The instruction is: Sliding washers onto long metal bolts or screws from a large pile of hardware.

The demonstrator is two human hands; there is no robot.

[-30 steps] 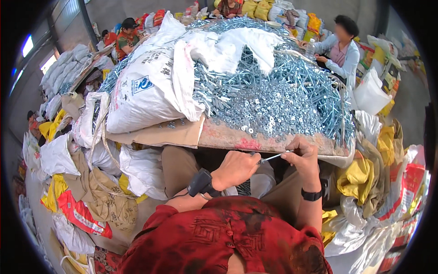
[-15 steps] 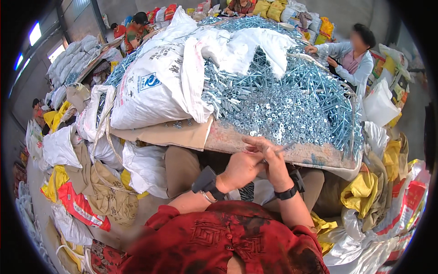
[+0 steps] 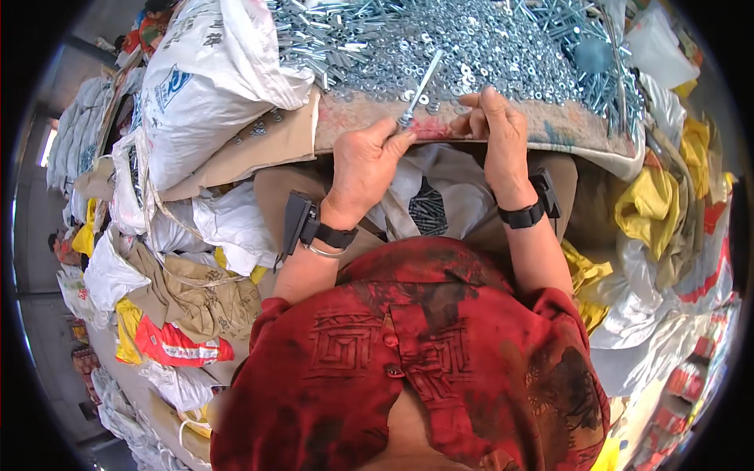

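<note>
My left hand (image 3: 365, 163) is closed, pinching a long, thin silvery bolt (image 3: 424, 85) by its lower end. The bolt slants up and to the right, with a nut or washer-like piece just above my fingertips. My right hand (image 3: 503, 141) is a short way to the right, at the table's front edge. Its fingers are bent but apart, with nothing visible between them. Just beyond both hands lies a spread of loose washers (image 3: 471, 59). Between my forearms, an opened white sack (image 3: 463, 184) holds a heap of dark bolts (image 3: 428, 210).
A large white woven sack (image 3: 224, 86) lies on the table at left, over a cardboard sheet (image 3: 259, 153). Short metal sleeves (image 3: 306, 39) and long bolts (image 3: 620, 98) are piled on the table. Crumpled sacks (image 3: 192, 286) crowd the left; a yellow sack (image 3: 648, 196) lies right.
My hands, close together half a second ago, have come apart, with the bolt in the left. The view has tipped down, bringing the lap sack into sight and cutting off the people opposite.
</note>
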